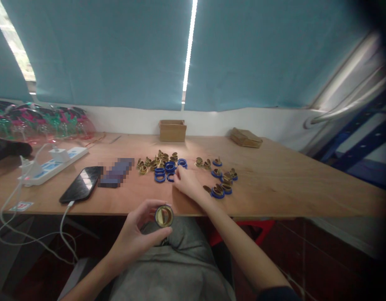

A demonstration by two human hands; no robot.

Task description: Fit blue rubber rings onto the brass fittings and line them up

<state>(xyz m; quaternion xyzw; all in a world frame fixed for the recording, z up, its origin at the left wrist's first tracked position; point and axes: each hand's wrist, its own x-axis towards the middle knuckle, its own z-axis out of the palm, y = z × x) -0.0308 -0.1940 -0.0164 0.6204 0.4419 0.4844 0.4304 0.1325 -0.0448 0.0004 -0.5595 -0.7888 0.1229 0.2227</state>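
Between the thumb and fingers of my left hand point(138, 228) is a round brass fitting point(164, 216) with a flap inside and a dark rim. It is held above my lap, just in front of the table edge. My right hand point(187, 183) reaches onto the table with its fingers drawn together at a blue ring point(170, 177), whose right side they hide. More blue rings point(159, 171) lie close by. Behind them is a heap of brass fittings point(161, 158). To the right of my right hand stand several brass fittings with blue rings around their bases point(218, 191).
A small cardboard box point(172, 131) and a flat brown packet point(246, 138) lie at the back of the wooden table point(274, 184). On the left are a black phone point(81, 184) on a cable, a power strip point(54, 166) and clear bottles with coloured tops point(45, 123).
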